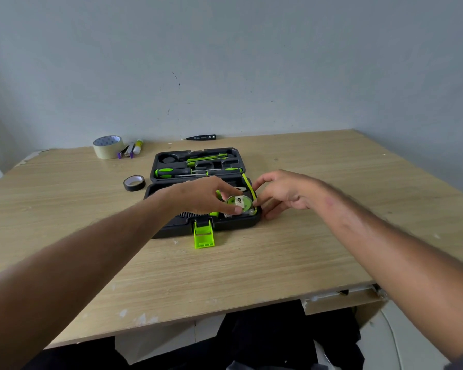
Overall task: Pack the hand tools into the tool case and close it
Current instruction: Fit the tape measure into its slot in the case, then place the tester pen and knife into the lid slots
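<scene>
Fingers (226, 206) of the left hand (198, 196) pinch a tape measure (239, 204), thumb on its near edge, holding it over the right end of the near half of the tool case (171, 228). Tape measure: round, green face with a silver centre, clear-looking rim, yellow-green blade (249, 186) running out toward the far right. Right hand (284, 194) sits just right of it, fingers loosely curled and spread at the blade and the case's right edge; cannot tell if they actually grip the blade.

Left to right on the worktop (251, 263): a wide roll of pale beige tape (108, 146) at the far left, small purple-tipped items and a white glue stick (138, 146) beside it, then a smaller black tape roll (134, 182) lying flat just left of the case. Tool case is black moulded plastic, lying open in the middle, far half holding green-and-black handled screwdrivers (177, 172) and other tools in shaped recesses. Bright green latch (204, 235) hangs flipped out from the near edge onto the wood. A black pen-like tester (201, 137) lies at the back by the wall.

Worktop is light wood-grain laminate, chipped at the near edge and far-left corner. Wall is plain pale grey, matte, a few dark marks.
</scene>
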A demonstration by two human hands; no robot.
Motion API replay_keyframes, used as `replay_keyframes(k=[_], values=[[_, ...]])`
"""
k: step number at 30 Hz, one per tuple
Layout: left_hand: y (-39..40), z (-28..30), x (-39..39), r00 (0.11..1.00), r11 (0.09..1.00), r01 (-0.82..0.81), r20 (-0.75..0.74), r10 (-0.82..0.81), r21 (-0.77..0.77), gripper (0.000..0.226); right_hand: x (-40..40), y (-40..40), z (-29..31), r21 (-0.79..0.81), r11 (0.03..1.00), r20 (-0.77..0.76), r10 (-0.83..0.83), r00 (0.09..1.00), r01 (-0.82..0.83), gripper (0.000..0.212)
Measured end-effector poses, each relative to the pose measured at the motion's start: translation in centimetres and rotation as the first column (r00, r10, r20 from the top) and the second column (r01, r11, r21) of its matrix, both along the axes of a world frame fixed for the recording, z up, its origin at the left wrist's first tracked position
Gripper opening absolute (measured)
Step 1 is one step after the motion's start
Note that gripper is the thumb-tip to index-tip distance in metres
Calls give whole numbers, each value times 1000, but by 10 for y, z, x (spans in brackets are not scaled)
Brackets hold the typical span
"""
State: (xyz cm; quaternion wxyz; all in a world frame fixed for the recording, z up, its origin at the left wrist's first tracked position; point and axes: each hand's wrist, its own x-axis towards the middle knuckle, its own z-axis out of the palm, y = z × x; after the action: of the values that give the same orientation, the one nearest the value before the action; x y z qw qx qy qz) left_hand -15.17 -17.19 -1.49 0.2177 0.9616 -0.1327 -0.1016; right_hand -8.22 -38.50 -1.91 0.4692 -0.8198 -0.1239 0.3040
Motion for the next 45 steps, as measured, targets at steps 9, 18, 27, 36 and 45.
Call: replay_keyframes(k=[9,18,27,36,45], values=[[0,-2,0,1000,1000,-15,1,15,-11,56,1,13,-9,-25,989,201,-137,970,144,12],[-3,1,1,999,997,-28,-20,29,73,60,-2,22,-12,-46,979,397,-167,903,201,22],[-24,8,16,996,968,-78,-31,88,236,75,1,23,-12,-30,980,424,-165,890,196,15],[-17,15,16,994,992,-17,-103,30,122,72,4,22,-11,-22,981,529,-153,835,194,17],[14,14,24,990,991,-127,55,130,-52,37,24,56,-8,26,981,641,-163,750,192,23]])
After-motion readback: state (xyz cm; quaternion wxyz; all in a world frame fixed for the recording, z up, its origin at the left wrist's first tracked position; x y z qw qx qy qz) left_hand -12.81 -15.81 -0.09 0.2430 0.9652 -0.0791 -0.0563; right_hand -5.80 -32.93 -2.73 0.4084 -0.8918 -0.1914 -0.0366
